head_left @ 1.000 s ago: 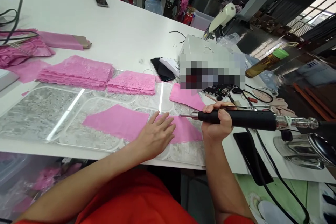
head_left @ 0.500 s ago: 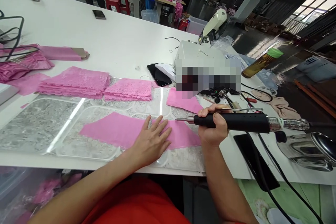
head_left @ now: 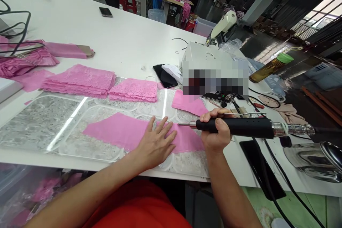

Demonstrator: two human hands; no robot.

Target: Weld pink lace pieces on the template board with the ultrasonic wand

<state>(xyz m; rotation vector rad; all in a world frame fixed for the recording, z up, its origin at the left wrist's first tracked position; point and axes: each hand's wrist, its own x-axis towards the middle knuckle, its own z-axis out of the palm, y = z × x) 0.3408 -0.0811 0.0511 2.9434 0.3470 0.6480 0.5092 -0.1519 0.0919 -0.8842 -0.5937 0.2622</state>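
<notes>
My left hand (head_left: 156, 143) lies flat with spread fingers on a long pink lace piece (head_left: 117, 131), pressing it onto the scratched glass plate (head_left: 40, 121). My right hand (head_left: 215, 130) is wrapped round the black handle of a corded cutting tool (head_left: 240, 127). The tool is held level, and its metal tip (head_left: 183, 124) points left, just above the lace beside my left fingertips.
Two stacks of pink lace (head_left: 80, 80) and a loose pink piece (head_left: 188, 102) lie behind the plate. A white control box (head_left: 203, 55), two phones (head_left: 164, 74), a green-capped bottle (head_left: 269, 65) and a metal iron (head_left: 317, 158) crowd the right side. People work at far tables.
Both hands stay almost still on the lace and the tool. The view has shifted slightly, and the tool tip sits a little nearer my left fingers.
</notes>
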